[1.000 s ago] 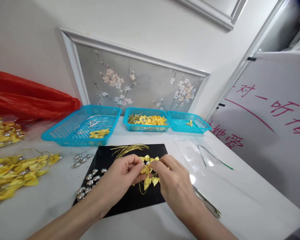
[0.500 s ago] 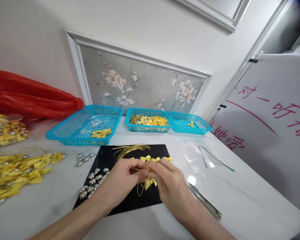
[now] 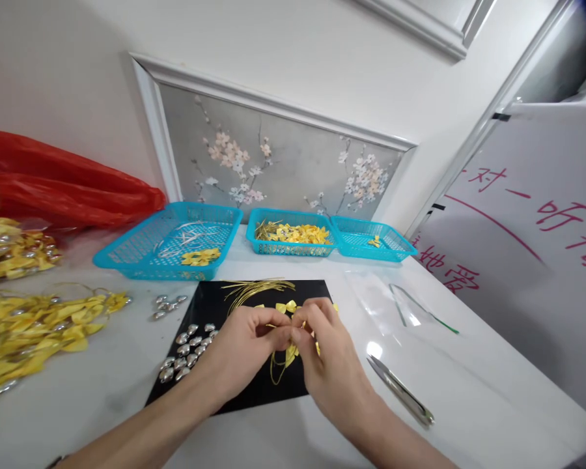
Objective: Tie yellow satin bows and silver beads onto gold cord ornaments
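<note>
Over a black mat [image 3: 244,397] my left hand [image 3: 258,339] and my right hand [image 3: 325,345] meet fingertip to fingertip, both pinched. A thin gold cord [image 3: 275,372] loops down from between them; its ends are hidden by the fingers. Just below hangs or lies a yellow ribbon bow [image 3: 292,354], partly covered by my right hand. More yellow bows [image 3: 286,306] lie in a row behind the hands. A bundle of gold cords [image 3: 254,291] rests at the mat's far edge. Silver heart-shaped beads [image 3: 191,348] are spread left of my left hand.
Thread snips [image 3: 401,391] lie to the right, near a clear plastic bag [image 3: 376,303] and a green tie [image 3: 424,309]. Blue baskets [image 3: 127,257] line the wall. Finished-looking yellow bow strands [image 3: 53,332], loose silver beads [image 3: 165,306] and a red bag [image 3: 68,179] occupy the left.
My right hand's fingers have lifted and curled into a tighter pinch, turned more upright. My left hand stays almost in place. The whole view has shifted slightly.
</note>
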`<act>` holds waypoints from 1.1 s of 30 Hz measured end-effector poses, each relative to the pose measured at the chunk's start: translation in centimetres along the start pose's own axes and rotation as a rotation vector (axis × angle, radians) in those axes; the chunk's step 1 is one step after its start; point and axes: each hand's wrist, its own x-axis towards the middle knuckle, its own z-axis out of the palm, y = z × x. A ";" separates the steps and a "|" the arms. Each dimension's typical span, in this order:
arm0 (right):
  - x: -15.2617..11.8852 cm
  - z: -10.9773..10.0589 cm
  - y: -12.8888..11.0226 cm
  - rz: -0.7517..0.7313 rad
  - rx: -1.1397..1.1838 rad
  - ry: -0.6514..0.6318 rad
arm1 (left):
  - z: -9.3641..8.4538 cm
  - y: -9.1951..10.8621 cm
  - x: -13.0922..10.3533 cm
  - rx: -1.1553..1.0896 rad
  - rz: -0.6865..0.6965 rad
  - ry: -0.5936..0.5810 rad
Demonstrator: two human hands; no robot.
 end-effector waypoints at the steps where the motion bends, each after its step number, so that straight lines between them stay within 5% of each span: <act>1: 0.1 -0.1 -0.1 0.026 0.079 0.008 | 0.0 0.2 -0.1 0.001 0.005 -0.003; 13: 1.5 -2.5 -0.6 0.334 0.833 0.090 | -0.6 -0.4 0.3 0.015 0.034 0.071; 19: 1.4 -3.6 0.8 0.328 0.816 0.130 | -1.6 0.5 0.3 -0.067 0.018 0.095; 27: 1.5 -2.5 -0.1 0.403 0.674 -0.167 | -1.0 1.7 -0.6 -0.308 -0.093 -0.036; 33: 1.5 -1.8 -0.4 0.474 0.696 -0.205 | -0.6 1.4 -0.7 -0.260 -0.078 -0.016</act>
